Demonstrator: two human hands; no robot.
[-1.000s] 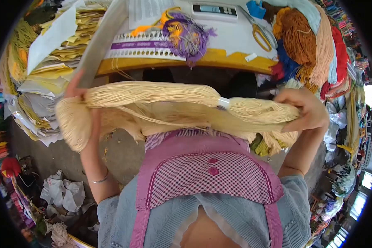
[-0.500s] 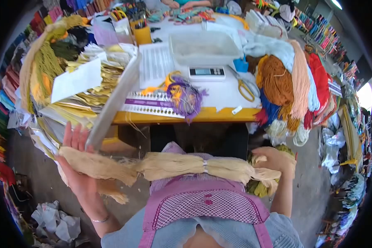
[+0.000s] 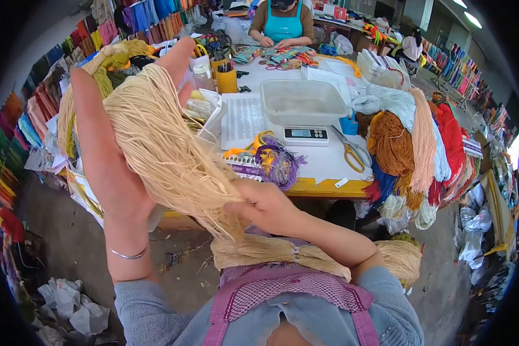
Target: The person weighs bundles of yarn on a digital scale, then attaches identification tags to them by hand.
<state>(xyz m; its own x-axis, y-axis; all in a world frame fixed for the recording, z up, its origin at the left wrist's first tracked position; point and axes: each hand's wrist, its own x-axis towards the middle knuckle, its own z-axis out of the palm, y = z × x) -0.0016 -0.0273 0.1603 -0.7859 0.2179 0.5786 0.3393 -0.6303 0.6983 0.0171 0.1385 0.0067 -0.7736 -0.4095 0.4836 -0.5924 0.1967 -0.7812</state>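
A cream thread skein (image 3: 161,132) stretches diagonally in front of me, its strands fanned out at the upper end. My left hand (image 3: 106,155) is raised at the left and holds that wide end between its thumb and outstretched fingers; the strands hide part of the hand. My right hand (image 3: 265,202) is closed round the narrow lower end. Below it, a second cream bundle (image 3: 271,252), tied with a white band, lies across my lap on the pink checked apron (image 3: 305,288). Another pale skein (image 3: 401,258) hangs beside my right elbow.
On the table (image 3: 323,187) are a digital scale (image 3: 305,135), a clear plastic tub (image 3: 303,98), scissors (image 3: 354,155) and a purple thread tangle (image 3: 277,164). Coloured skeins (image 3: 395,144) hang over the right side. A person in a turquoise apron (image 3: 282,26) works opposite.
Both hands have risen from lap level, lifting a cream skein. My right hand has crossed leftward to its lower end. My view has tilted up, bringing the person opposite more into sight.
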